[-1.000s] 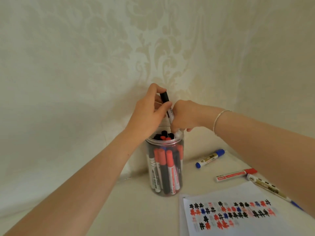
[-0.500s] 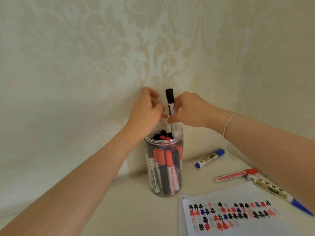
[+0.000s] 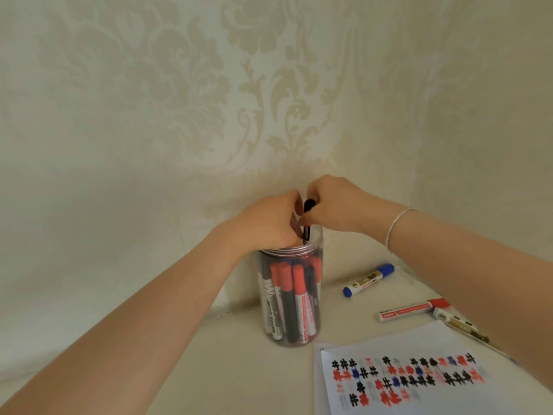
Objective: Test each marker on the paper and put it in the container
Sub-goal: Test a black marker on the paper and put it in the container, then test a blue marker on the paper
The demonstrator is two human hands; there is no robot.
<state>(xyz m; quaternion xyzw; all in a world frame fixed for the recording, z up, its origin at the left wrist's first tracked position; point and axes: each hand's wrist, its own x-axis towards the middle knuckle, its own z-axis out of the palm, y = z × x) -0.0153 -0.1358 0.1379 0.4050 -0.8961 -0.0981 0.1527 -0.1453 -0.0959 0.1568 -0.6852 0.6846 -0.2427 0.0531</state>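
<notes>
At frame centre, a black-capped marker (image 3: 308, 215) is pinched by the right hand (image 3: 335, 205) above the crowded clear plastic jar (image 3: 291, 298); left hand (image 3: 269, 226) fingers are curled at the rim. Jamming is likely.

Rows of hash-like marks in black, red and blue on the paper (image 3: 419, 381); marker labels too blurred to read.

Black marker (image 3: 308, 218): lower barrel hidden inside the jar's mouth, middle covered by the right hand (image 3: 335, 205).
Left hand (image 3: 269, 223): fingertips hidden, dipping into the jar (image 3: 291, 298).
Paper (image 3: 419, 381): right of the jar, cut off by the bottom edge; its marks blurred.
Third loose marker (image 3: 457, 323): far end hidden behind the right forearm.
Marker labels: too blurred to read.
</notes>
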